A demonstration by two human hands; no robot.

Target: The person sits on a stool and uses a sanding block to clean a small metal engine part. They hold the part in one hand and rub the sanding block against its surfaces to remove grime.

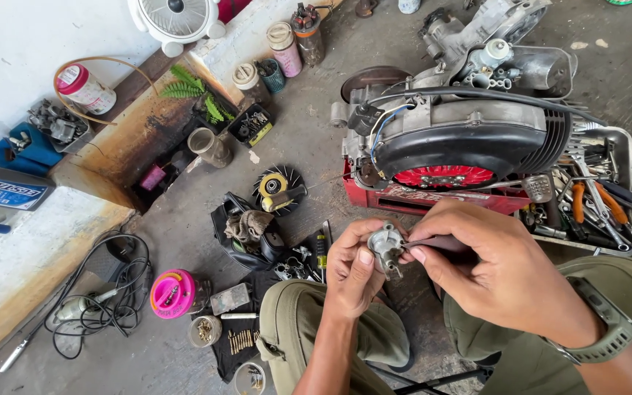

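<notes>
Left hand (350, 272) grips a small metal carburettor part (388, 249) while right hand (493, 272) (watch-strapped) clasps a dark-handled tool (437, 242) against it, near the engine (462, 128).

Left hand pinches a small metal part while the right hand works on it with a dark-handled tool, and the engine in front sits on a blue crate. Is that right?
Not quite: the crate is red, not blue, as the head view shows. The rest holds: the left hand pinches the small metal part, the right hand works on it with a dark-handled tool, and the engine sits in front on that crate.
</notes>
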